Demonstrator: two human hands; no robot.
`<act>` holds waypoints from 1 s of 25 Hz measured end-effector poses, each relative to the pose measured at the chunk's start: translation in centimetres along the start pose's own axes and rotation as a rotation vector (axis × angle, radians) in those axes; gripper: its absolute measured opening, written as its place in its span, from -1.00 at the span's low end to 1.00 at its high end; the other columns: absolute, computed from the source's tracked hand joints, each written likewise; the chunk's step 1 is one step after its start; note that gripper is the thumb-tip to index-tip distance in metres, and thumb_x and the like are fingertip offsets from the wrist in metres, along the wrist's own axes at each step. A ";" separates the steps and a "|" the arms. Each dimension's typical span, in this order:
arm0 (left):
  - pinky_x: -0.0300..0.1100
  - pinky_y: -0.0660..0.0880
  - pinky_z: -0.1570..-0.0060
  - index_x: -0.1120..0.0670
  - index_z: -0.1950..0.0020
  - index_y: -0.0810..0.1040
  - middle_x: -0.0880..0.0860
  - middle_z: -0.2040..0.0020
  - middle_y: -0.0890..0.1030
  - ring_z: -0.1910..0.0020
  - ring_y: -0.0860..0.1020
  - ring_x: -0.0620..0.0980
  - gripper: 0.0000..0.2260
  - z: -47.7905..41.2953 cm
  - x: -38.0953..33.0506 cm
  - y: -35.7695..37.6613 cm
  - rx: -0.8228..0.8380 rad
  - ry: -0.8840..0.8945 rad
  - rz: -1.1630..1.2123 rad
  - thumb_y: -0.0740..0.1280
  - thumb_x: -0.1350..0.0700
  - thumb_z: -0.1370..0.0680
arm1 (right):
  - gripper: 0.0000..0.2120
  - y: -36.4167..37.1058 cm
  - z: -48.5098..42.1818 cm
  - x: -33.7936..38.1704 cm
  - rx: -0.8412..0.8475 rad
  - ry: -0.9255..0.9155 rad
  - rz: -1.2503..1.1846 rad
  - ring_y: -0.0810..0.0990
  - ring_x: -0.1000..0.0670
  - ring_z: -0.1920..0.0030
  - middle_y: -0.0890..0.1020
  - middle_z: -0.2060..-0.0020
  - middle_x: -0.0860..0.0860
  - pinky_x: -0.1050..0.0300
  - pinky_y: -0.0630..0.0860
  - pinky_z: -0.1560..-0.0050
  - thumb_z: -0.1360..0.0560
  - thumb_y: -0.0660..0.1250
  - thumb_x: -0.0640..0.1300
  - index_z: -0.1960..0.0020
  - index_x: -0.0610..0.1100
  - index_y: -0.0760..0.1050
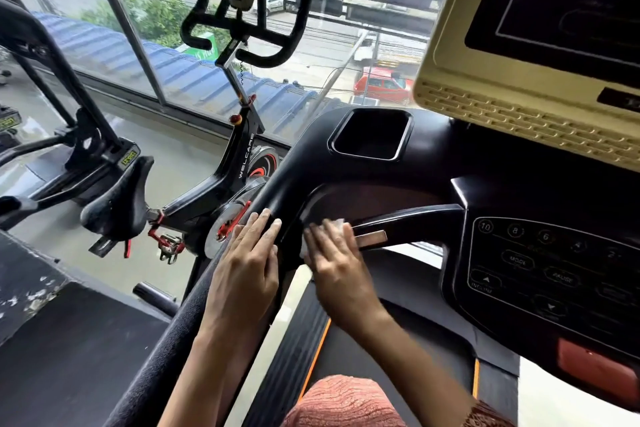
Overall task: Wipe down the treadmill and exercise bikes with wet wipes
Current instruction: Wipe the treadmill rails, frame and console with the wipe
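Treadmill [329, 184] wipe-down is underway; I'm judging it early to middle. Right hand [334, 265] is pressing the wet wipe [336, 225] under near-flat fingers against the inner curve of the left console arm, just beside the sensor grip [405, 220]. Left hand [247, 255] is lying released, fingers straight, on the handrail [180, 322]. Button panel [540, 270], screen [554, 28] and the exercise bike [239, 163], well apart by the window, are probably left to do, though I can't tell from their surfaces. Cup holder [405, 128] is showing only a dark interior, contents not discernible.
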State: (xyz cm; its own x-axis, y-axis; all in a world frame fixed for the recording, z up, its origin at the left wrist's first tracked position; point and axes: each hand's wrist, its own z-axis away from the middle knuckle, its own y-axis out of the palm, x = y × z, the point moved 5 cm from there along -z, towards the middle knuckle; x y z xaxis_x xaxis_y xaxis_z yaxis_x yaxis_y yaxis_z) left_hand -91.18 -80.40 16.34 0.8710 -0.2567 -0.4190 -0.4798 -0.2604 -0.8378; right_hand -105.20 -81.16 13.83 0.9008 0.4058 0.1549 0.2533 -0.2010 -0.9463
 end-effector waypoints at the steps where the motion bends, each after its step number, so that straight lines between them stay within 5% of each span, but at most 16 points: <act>1: -0.26 0.06 -0.44 0.24 -0.30 0.52 0.21 -0.35 0.48 -0.37 0.40 0.11 -0.57 -0.1 -0.1 0.1 0.003 0.006 -0.007 0.09 0.13 -0.52 | -0.59 0.5 0.2 0.3 -0.009 -0.086 -0.001 0.49 -0.16 -0.31 0.58 -0.23 -0.13 -0.10 0.17 -0.40 -0.51 0.10 -0.16 -0.26 -0.25 0.53; 4: -0.15 0.10 -0.43 0.21 -0.31 0.53 0.18 -0.36 0.47 -0.37 0.42 0.11 -0.56 -0.2 -0.5 0.5 0.015 0.011 -0.019 0.10 0.10 -0.52 | -0.63 -0.7 0.8 -1.9 -0.085 -0.210 0.059 0.50 -0.15 -0.31 0.57 -0.25 -0.10 -0.06 0.22 -0.39 -0.56 0.11 -0.14 -0.24 -0.22 0.55; 8: -0.12 0.11 -0.43 0.20 -0.33 0.51 0.16 -0.38 0.46 -0.39 0.39 0.08 -0.55 0.0 -0.5 0.7 0.011 0.006 -0.009 0.09 0.08 -0.52 | -0.64 -3.2 2.0 -6.0 -0.282 -0.002 0.053 0.47 -0.19 -0.31 0.57 -0.24 -0.14 -0.03 0.16 -0.44 -0.56 0.15 -0.13 -0.24 -0.25 0.55; 15: -0.18 0.08 -0.44 0.21 -0.31 0.52 0.22 -0.37 0.46 -0.37 0.42 0.16 -0.54 -0.6 -1.7 1.8 0.052 0.053 0.016 0.13 0.06 -0.49 | -0.60 -1.0 0.6 -2.4 -0.087 -0.254 0.065 0.50 -0.14 -0.30 0.58 -0.24 -0.10 -0.02 0.19 -0.42 -0.47 0.13 -0.22 -0.24 -0.18 0.55; 21: -0.22 0.16 -0.36 0.26 -0.30 0.51 0.24 -0.29 0.52 -0.26 0.52 0.18 -0.51 -2.1 -5.9 5.9 0.170 0.172 0.167 0.37 0.16 -0.39 | -0.60 -6.5 3.7 -11.6 -0.250 0.119 0.167 0.49 -0.23 -0.29 0.57 -0.23 -0.18 0.01 0.08 -0.46 -0.39 0.45 -0.36 -0.22 -0.26 0.55; 25: -0.18 0.36 -0.24 0.26 -0.26 0.54 0.21 -0.21 0.59 -0.16 0.58 0.15 -0.57 -3.3 -8.6 6.9 0.103 0.219 0.266 0.34 0.10 -0.44 | -0.63 -6.5 4.3 -9.2 -0.287 0.153 0.117 0.56 -0.15 -0.23 0.62 -0.16 -0.16 0.07 0.42 -0.27 -0.45 0.15 -0.31 -0.16 -0.27 0.59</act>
State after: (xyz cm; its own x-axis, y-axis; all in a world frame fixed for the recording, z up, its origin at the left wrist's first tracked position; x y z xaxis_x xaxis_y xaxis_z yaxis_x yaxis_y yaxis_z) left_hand -102.34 -83.04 15.31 0.6683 -0.4994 -0.5513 -0.6635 -0.0653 -0.7453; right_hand -116.64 -79.79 17.33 0.9666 0.2309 0.1113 0.2143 -0.4897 -0.8452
